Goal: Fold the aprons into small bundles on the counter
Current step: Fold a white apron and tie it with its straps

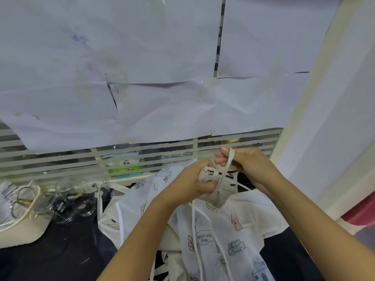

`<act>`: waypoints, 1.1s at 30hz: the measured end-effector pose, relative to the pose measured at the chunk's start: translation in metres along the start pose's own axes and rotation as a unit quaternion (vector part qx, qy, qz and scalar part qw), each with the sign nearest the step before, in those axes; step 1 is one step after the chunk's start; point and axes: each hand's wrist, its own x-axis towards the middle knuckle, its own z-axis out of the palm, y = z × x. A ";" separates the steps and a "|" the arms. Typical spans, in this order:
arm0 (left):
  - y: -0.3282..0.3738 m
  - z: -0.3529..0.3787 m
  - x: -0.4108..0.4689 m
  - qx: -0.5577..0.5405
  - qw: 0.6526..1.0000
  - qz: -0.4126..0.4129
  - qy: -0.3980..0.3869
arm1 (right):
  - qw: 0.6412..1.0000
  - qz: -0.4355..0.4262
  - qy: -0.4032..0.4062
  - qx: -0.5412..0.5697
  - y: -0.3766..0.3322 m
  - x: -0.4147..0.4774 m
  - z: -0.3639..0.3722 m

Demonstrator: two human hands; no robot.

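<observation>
My left hand [192,180] grips a small scrunched bundle of cream apron cloth [215,185] held up above the counter. My right hand [241,161] pinches that apron's white strap [228,161], which runs from my fingers down to the bundle. Below my hands lies a white apron [213,238] printed with cars, houses and the words "happy and free", spread over more cream aprons [261,211] on the dark counter [60,254]. Loose white ties [193,216] hang from the bundle across the printed apron.
Several glass jars [67,197] stand at the back left of the counter, next to a cream cloth with a strap [26,226]. A slatted window covered with paper sheets [121,78] rises behind. A white wall [334,118] and a red object [363,211] are at the right.
</observation>
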 end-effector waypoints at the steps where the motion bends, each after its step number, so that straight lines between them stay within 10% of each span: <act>1: 0.002 -0.001 -0.001 0.005 1.000 0.006 0.007 | 0.999 0.010 -0.014 0.043 -0.001 0.000 0.002; 18: 0.017 -0.064 -0.056 0.005 0.988 -0.013 0.153 | 0.973 -0.086 -0.141 -0.164 -0.087 -0.005 0.064; 23: 0.016 -0.102 -0.081 0.017 0.999 -0.031 0.028 | 0.908 -0.256 -0.174 -0.281 -0.118 -0.024 0.085; 27: 0.021 -0.126 -0.093 0.024 0.998 -0.030 -0.051 | 0.819 -0.245 -0.370 -0.363 -0.121 -0.037 0.113; 33: 0.021 -0.130 -0.104 0.033 0.973 -0.055 -0.223 | 0.676 -0.279 -0.424 -0.534 -0.110 -0.048 0.137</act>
